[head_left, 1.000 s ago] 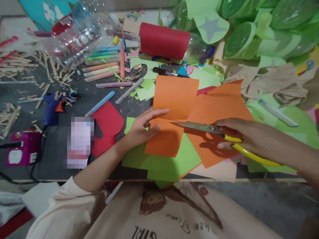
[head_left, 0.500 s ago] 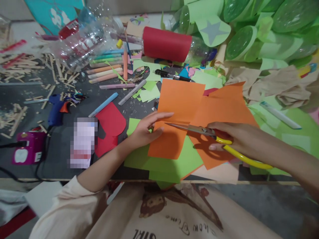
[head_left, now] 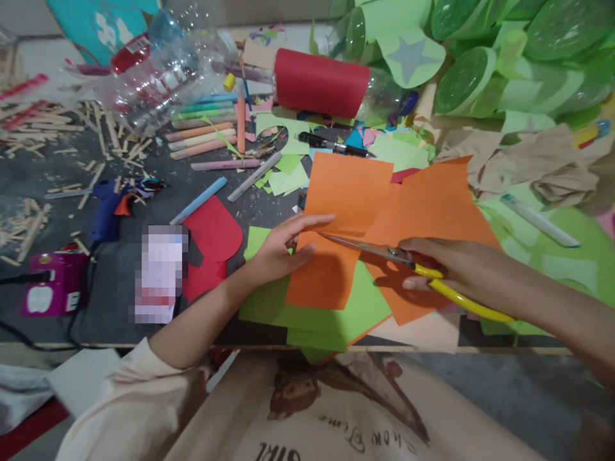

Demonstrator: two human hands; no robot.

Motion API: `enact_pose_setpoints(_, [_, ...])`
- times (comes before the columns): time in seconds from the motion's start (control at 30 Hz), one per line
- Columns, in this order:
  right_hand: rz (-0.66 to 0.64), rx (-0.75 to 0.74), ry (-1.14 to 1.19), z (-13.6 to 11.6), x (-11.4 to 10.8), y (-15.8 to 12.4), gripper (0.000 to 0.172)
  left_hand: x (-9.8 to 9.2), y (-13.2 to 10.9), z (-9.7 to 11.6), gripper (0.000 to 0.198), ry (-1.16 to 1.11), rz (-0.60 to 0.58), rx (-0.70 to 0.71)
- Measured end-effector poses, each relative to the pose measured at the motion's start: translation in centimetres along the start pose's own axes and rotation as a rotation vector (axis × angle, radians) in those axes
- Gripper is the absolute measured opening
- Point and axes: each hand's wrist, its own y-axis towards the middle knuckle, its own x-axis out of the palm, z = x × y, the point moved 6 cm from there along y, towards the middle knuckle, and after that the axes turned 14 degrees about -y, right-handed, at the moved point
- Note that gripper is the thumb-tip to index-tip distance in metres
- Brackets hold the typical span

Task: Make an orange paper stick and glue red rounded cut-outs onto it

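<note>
My right hand (head_left: 446,269) grips a pair of scissors (head_left: 423,267) with yellow handles, its fingers through and around the loops. The blades point left and look nearly closed, lying along a cut across an orange paper sheet (head_left: 350,186). My left hand (head_left: 283,246) holds that sheet at its left edge, with index finger and thumb on top on either side of the cut near the blade tips. The other left fingers are partly hidden. A second orange sheet (head_left: 432,205) lies to the right, partly under my right hand. Green paper (head_left: 312,323) lies beneath.
A glue gun (head_left: 106,208), a phone (head_left: 161,275) and red paper (head_left: 216,230) are on the left. Behind are markers (head_left: 204,137), clear plastic bottles (head_left: 154,83) and a red-wrapped bottle (head_left: 321,83). Green-wrapped bottles (head_left: 538,89) and crumpled brown paper (head_left: 542,160) fill the right.
The scissors' handles have drawn slightly closer together and the blades have closed a little. My left hand stays in the same place on the orange paper.
</note>
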Motion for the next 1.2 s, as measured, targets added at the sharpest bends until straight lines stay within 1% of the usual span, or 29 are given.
enact_pose_setpoints(0.17, [0.018,-0.012,0.016,-0.1,0.0,0.3,0.047,0.2,0.0,0.2,0.038,-0.021,-0.016,-0.039])
enact_pose_setpoints(0.4, [-0.009,-0.022,0.030,-1.0,-0.7,0.7,0.044,0.4,0.0,0.3,0.039,-0.039,-0.043,-0.031])
enact_pose_setpoints(0.53, [-0.007,-0.016,0.044,-1.4,-1.1,1.0,0.043,0.2,0.0,0.3,0.043,-0.016,-0.021,-0.051])
enact_pose_setpoints(0.67, [0.000,0.000,0.018,-1.5,-1.3,1.0,0.047,-0.1,0.0,0.2,0.043,-0.013,-0.003,-0.083])
enact_pose_setpoints(0.77, [0.012,-0.013,0.004,-1.4,-1.2,1.0,0.047,-0.1,0.0,0.2,0.042,-0.030,-0.004,-0.081])
enact_pose_setpoints(0.9, [0.040,-0.029,-0.003,-1.3,-1.2,1.1,0.043,-0.1,0.0,0.3,0.039,-0.051,-0.012,-0.064])
enact_pose_setpoints(1.1, [0.035,-0.033,-0.002,-1.3,-1.4,1.1,0.034,-0.1,0.0,-0.1,0.042,-0.082,-0.007,-0.104])
enact_pose_setpoints(1.2, [0.040,-0.049,-0.007,-1.4,-1.4,1.1,0.033,-0.2,0.0,-0.3,0.043,-0.072,-0.012,-0.122])
